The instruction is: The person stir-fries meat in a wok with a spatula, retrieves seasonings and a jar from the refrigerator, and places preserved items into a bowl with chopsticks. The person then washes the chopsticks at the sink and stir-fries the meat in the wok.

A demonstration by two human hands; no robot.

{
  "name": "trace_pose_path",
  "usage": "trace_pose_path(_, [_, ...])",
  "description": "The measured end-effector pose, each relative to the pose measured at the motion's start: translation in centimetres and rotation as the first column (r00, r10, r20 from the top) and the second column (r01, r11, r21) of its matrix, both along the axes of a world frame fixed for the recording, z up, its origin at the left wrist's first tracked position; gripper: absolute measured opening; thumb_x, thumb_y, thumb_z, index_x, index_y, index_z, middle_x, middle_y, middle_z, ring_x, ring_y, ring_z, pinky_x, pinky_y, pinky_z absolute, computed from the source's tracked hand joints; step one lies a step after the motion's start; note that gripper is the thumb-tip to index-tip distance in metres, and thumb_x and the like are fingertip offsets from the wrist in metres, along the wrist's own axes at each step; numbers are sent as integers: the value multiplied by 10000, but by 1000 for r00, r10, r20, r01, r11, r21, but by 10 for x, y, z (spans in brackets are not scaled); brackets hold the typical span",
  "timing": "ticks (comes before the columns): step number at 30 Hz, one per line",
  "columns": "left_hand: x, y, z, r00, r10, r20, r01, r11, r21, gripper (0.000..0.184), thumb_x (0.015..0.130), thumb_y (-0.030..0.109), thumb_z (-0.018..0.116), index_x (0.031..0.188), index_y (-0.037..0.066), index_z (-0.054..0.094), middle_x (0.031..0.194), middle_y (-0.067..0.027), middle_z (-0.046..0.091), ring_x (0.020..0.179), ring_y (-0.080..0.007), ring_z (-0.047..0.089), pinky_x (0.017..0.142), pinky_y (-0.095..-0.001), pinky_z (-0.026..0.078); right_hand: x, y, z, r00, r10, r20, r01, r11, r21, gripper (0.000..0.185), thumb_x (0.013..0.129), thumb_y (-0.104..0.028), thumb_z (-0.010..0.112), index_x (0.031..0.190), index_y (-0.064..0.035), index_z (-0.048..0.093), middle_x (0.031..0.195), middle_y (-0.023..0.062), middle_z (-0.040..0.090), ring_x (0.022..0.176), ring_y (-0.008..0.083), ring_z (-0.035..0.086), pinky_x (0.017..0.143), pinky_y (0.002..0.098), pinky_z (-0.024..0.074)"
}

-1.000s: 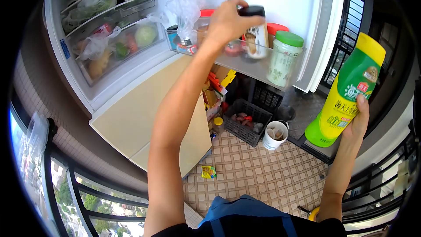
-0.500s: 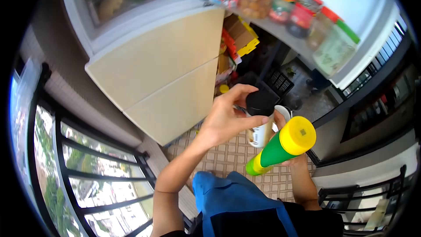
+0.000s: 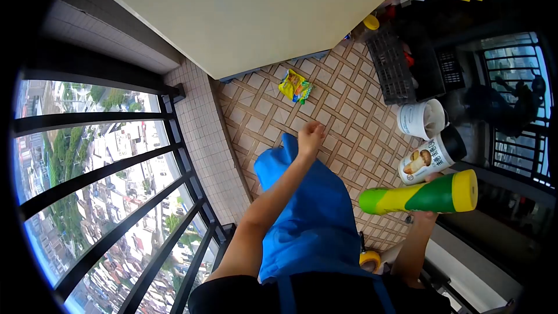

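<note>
My left hand (image 3: 311, 138) is closed in a loose fist above the tiled floor, beside the upper part of the blue apron (image 3: 308, 215), with nothing visible in it. On the right, my right hand (image 3: 428, 215) grips a green and yellow bottle (image 3: 418, 195), which lies nearly level with its yellow cap to the right. A white jar (image 3: 424, 160) with a black lid and mushroom pictures is held against the bottle's far side, tilted; fingertips show between the two. Much of my right hand is hidden behind the bottle.
A crumpled yellow packet (image 3: 295, 86) lies on the tiled floor (image 3: 343, 122). The cream fridge front (image 3: 250, 17) stands ahead. Beyond the jar are a white bucket (image 3: 415, 119) and a black crate (image 3: 392, 67). Window bars (image 3: 116, 168) run along the left.
The view has turned down from the open fridge to the floor. The jar came off the door shelf and is now in my right hand with the bottle; my left hand has let it go.
</note>
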State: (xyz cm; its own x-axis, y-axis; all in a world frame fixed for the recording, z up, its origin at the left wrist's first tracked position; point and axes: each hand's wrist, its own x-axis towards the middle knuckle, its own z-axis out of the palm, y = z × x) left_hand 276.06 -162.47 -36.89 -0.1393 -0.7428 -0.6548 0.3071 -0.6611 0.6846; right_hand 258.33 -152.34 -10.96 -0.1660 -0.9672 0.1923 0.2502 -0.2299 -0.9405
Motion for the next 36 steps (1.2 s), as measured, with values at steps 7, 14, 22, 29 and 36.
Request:
trace_pose_path(7, [33, -72, -288, 669, -257, 698, 273, 958, 91, 532, 708, 224, 702, 1164, 6, 536, 1014, -158, 617, 943, -324, 595, 826, -383, 481, -67, -9, -113, 899, 10, 438, -120, 967, 226, 788, 645, -133, 805, 1326, -112, 409, 1374, 217, 361, 1159, 436, 447, 924, 528, 428])
trace_pose_path(14, [-13, -119, -344, -14, -40, 999, 853, 521, 33, 689, 683, 302, 730, 1269, 98, 430, 1197, -92, 465, 1105, -236, 456, 829, -398, 410, -87, -8, -182, 736, -30, 676, -144, 969, 199, 959, 569, -63, 785, 1406, -124, 320, 1360, 197, 354, 1105, 347, 524, 836, 436, 486])
trace_pose_path(22, [-20, -143, -333, 322, 152, 934, 685, 644, -341, 174, 832, 142, 595, 977, 50, 623, 995, -168, 583, 764, -287, 643, 610, -398, 497, -95, 15, -163, 919, -53, 390, 14, 995, 102, 640, 680, -159, 762, 1251, -131, 473, 1421, 190, 266, 1260, 373, 356, 936, 507, 473])
trace_pose_path(29, [47, -162, -29, 964, -265, 22, 262, 933, -248, 287, 985, 262, 419, 1119, 8, 413, 931, -136, 625, 666, -238, 689, 482, -251, 557, -96, 71, 6, 883, -369, 291, 396, 917, -38, 570, 781, -407, 685, 1246, -122, 523, 1495, 199, 159, 1359, 429, 190, 1026, 633, 304])
trace_pose_path(36, [101, -150, 361, 917, -394, 54, 354, 746, -564, 266, 987, 227, 409, 1096, -15, 435, 942, -171, 631, 665, -239, 685, 536, -259, 564, -114, 122, 154, 724, -597, 346, 641, 768, -16, 527, 837, -428, 598, 1236, -96, 507, 1183, 90, 579, 1116, 294, 540, 1008, 633, 334])
